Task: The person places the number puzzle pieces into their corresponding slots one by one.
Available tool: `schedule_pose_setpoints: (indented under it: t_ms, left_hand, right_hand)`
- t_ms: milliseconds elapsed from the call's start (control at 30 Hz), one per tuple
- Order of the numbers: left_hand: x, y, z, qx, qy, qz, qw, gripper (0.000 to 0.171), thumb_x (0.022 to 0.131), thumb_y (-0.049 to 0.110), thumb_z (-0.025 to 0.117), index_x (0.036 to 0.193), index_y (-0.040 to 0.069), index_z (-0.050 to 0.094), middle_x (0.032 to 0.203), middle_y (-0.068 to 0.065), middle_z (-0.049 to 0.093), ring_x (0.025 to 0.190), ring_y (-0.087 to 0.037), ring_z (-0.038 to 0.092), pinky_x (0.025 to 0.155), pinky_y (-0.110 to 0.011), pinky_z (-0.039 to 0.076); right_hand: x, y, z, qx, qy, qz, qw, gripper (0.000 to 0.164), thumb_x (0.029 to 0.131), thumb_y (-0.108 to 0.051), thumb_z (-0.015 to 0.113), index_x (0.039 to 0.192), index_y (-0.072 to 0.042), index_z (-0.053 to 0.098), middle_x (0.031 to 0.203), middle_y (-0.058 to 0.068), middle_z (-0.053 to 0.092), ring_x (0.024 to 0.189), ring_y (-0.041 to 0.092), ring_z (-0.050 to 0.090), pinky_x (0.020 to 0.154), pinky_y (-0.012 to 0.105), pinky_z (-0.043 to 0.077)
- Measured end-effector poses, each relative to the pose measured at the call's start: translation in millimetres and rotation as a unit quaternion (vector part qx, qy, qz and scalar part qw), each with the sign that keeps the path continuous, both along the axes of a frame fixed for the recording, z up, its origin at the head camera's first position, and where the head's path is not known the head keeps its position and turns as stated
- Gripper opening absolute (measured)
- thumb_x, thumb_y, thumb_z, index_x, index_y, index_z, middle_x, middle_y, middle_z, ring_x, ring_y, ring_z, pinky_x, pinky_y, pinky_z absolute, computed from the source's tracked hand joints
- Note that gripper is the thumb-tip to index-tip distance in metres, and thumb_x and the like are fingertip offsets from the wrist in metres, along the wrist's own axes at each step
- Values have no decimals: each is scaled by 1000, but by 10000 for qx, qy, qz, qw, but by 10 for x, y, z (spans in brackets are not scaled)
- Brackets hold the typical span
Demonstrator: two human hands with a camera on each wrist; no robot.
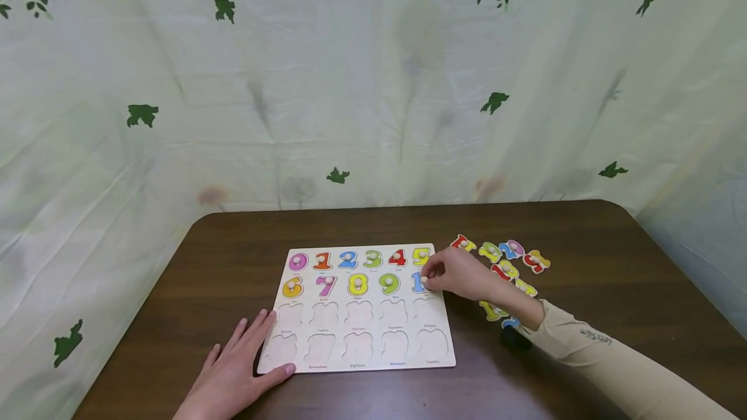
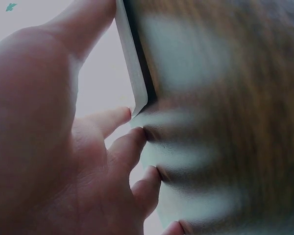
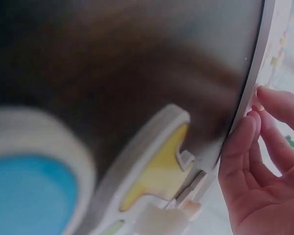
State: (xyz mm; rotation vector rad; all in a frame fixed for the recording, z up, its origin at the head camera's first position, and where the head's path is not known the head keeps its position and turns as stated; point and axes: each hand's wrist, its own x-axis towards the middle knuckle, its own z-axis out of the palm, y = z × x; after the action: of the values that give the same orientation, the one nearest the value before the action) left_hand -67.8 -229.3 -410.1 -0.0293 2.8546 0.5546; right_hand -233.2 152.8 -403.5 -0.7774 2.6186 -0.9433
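A white number-puzzle board (image 1: 377,313) lies on the table, with knobbed digits 0 to 9 seated in its upper two rows. My right hand (image 1: 463,274) pinches the knob of a blue number piece (image 1: 417,282) at the right end of the second row. Fingertips partly cover that piece, and it overlaps its slot in the head view. At the board's lower left corner rests my left hand (image 1: 239,368), fingers spread, thumb over the corner. The left wrist view shows its fingers (image 2: 146,188) along the board's edge. Outlined empty slots fill the lower two rows.
Several loose number pieces lie right of the board, among them a red one (image 1: 460,242), a purple-and-blue one (image 1: 511,249) and an orange one (image 1: 535,261). My right forearm covers part of this pile. A pale leaf-print curtain (image 1: 373,83) hangs behind the brown table (image 1: 589,245).
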Motion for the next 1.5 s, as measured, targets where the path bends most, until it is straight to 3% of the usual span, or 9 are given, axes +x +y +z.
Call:
schedule_pose_setpoints:
  t_ms: [267,467,867,1167,1367,1500]
  left_hand:
    - [-11,-2,0,-28,-20,-22,10000,110,73,81,60,155,13,32,158,-18,28,142,-49,19,98,-79,14]
    - [-10,-3,-7,-3,26,-39,10000,110,73,81,60,155,13,32,158,-18,28,142,-48,19,98,-78,15]
    - [-25,-4,-22,-83,15,-42,10000,110,73,81,59,155,12,32,157,-19,29,141,-50,19,98,-79,14]
    - [-9,-18,-31,-61,63,-67,9999,110,73,82,58,155,13,32,157,-18,29,141,-49,20,98,-79,15]
    - [-5,-18,-29,-66,87,-79,9999,109,73,82,58,154,13,33,157,-18,29,141,-49,21,98,-79,16]
    - [-16,-11,-29,-31,46,-70,10000,110,73,81,59,154,13,32,157,-18,29,141,-49,20,98,-78,15]
  right_hand:
    - [-30,82,-12,-470,-333,167,9982,11,85,-14,78,95,-13,74,80,-6,64,70,14,56,61,27,48]
    - [-50,233,103,-1000,-511,-77,9936,17,87,-11,75,103,-6,73,84,1,66,64,21,57,54,32,52]
    - [-173,835,366,-1195,-281,-411,9916,15,91,-18,72,106,-12,72,98,13,69,81,39,61,62,41,55]
    - [-115,1115,404,-745,-6,-475,9961,19,91,-21,73,107,-11,72,94,1,70,78,24,59,61,28,50]
    - [-23,1268,360,-778,-166,-335,9963,23,89,-15,75,109,-4,71,96,3,70,79,21,60,64,29,54]
    - [76,1372,322,-1012,-129,1,9948,20,89,-11,74,107,-2,71,96,9,71,80,21,63,66,28,54]
